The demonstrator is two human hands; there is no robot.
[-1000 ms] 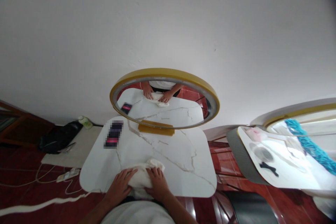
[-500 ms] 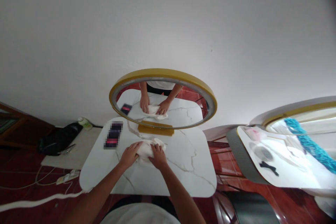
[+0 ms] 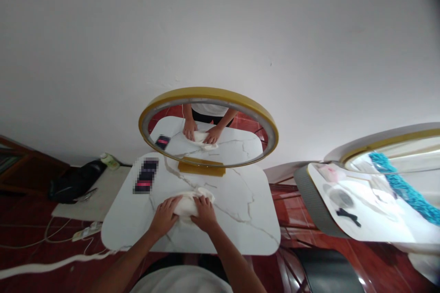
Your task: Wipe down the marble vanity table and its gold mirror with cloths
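A bunched white cloth (image 3: pixel 185 206) lies on the white marble-patterned tabletop (image 3: pixel 237 233), a bit left of its middle. My left hand (image 3: pixel 164 217) grips the cloth's left side, fingers bent over it. On the other side my right hand (image 3: pixel 205 214) presses down with its fingers curled onto the cloth, and a loose fold sticks out beyond them. Behind the cloth stands an oval-looking mirror (image 3: pixel 208 93) with a gold rim on a gold base (image 3: pixel 201 168); both hands and the cloth are reflected in it.
A pixelated dark and pink item (image 3: pixel 146 176) lies at the table's left. On the right is a second table (image 3: pixel 374 219) with a black object (image 3: pixel 349 216) and a gold-rimmed mirror. A black seat (image 3: pixel 330 270) is below. Left, cables and a black bag (image 3: pixel 77 181) lie low down.
Both hands have pulled back toward me with the cloth, slightly to the left across the tabletop. The whole view has shifted a little too.
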